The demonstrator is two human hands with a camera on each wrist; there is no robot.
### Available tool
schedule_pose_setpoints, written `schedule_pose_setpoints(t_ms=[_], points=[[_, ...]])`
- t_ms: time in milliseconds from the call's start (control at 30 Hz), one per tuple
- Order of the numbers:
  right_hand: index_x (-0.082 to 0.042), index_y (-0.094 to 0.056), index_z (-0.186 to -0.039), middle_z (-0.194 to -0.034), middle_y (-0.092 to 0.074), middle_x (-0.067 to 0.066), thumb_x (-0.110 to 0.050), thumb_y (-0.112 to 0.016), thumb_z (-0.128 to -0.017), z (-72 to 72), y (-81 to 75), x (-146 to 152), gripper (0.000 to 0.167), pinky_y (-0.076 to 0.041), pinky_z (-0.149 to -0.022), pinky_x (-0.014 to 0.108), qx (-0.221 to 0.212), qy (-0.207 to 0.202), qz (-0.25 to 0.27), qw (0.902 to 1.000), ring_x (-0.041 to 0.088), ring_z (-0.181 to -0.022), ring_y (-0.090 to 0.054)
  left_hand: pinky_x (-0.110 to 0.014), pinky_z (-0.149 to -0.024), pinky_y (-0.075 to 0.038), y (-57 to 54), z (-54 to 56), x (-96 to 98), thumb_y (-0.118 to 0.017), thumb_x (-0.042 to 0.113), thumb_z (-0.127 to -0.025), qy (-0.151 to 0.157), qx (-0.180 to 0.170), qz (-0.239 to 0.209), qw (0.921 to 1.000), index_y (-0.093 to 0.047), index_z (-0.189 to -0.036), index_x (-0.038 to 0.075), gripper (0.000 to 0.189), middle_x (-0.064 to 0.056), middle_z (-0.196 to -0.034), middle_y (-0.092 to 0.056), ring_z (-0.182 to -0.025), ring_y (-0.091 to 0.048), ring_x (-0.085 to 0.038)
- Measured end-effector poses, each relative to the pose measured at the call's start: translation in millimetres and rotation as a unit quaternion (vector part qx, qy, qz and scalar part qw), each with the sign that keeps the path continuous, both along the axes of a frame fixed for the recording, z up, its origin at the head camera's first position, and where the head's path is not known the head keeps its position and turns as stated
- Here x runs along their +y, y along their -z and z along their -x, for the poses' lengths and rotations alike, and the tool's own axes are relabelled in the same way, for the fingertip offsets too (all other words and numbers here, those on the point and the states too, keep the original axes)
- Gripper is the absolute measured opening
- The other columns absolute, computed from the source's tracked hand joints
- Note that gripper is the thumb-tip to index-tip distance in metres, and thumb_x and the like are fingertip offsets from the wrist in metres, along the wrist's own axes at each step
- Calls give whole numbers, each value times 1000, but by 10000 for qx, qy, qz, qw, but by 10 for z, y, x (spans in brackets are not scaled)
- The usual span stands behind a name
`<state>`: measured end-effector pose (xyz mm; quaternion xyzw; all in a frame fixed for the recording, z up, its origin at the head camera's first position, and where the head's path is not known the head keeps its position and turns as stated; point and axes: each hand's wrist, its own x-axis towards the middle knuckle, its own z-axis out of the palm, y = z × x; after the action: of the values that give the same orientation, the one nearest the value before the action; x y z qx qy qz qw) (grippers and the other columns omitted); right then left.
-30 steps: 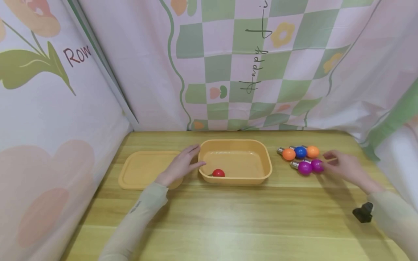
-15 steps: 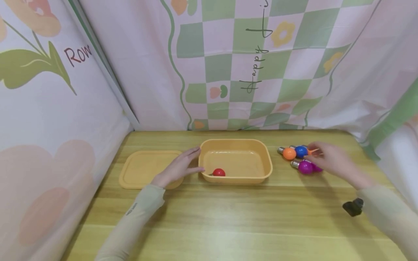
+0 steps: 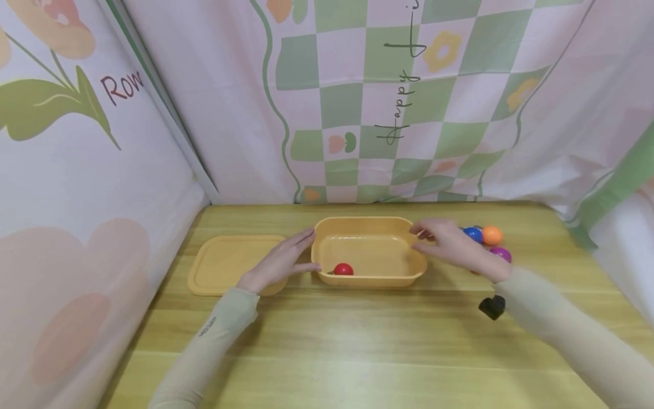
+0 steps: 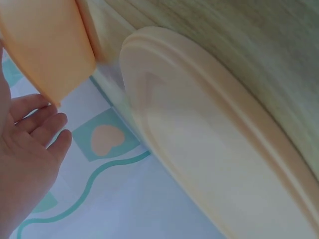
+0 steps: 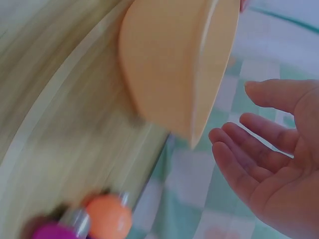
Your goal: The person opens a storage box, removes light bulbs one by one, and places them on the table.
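A yellow plastic box (image 3: 370, 281) stands on the table with a red bulb (image 3: 343, 270) lying in its front left corner. My left hand (image 3: 278, 258) rests at the box's left rim, fingers and thumb spread along it. At the right rim is my right hand (image 3: 449, 241), raised over the edge. Its fingers are loosely bent, and the right wrist view shows nothing between them. Behind that hand lie a blue bulb (image 3: 473, 234), an orange bulb (image 3: 492, 236) and a purple bulb (image 3: 501, 254); other bulbs are hidden by it in the head view.
Left of the box lies a flat yellow lid (image 3: 225, 264), partly under my left hand in the head view. A patterned curtain (image 3: 339, 108) hangs along the table's back edge, and another white cloth (image 3: 76, 199) closes the left side.
My right hand has passed from the purple bulbs over the orange one and left to the box's right rim. The left hand stays at the left rim.
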<state>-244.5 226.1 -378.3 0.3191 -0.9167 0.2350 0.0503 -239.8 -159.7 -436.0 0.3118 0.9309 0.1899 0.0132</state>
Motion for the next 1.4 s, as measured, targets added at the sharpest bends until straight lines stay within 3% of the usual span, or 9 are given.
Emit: schedule_pose_setpoints(t_ms=[267,600,900,1400], points=[[5,-66,-105,-101,-72,21,-6,-74,-85,60,96,-500,24,-64,-75,41,-346,-641,-101,9973,32,-88,-72,-44,-124,-31,-4,21,9,-63,54,-90,127,264,129,9995,-36,-151,-1,86,-15,-163,-27,-149,-33,-32],[4,-66,-109,-108,-71,21,-7,-69,-89,75,140,-980,23,-63,-82,41,-1019,-1106,-427,9877,31,-93,-72,-44,-125,-30,-19,15,14,-63,55,-89,67,206,155,9996,-35,-151,0,87,-15,-163,-28,-149,-33,-32],[-1,-67,-113,-113,-72,15,-18,-70,-91,86,183,-1193,28,-61,-87,39,-1458,-1114,-856,9793,28,-98,-71,-45,-123,-33,-13,16,21,-64,54,-88,32,204,137,9997,-36,-152,1,87,-14,-163,-29,-148,-35,-31],[-1,-67,-109,-109,-72,15,-10,-73,-89,160,341,-1264,22,-62,-86,33,-1859,-1373,-631,9709,25,-98,-71,-45,-121,-36,-13,2,22,-67,51,-88,35,231,-6,9997,-35,-151,0,87,-15,-162,-29,-147,-36,-32]])
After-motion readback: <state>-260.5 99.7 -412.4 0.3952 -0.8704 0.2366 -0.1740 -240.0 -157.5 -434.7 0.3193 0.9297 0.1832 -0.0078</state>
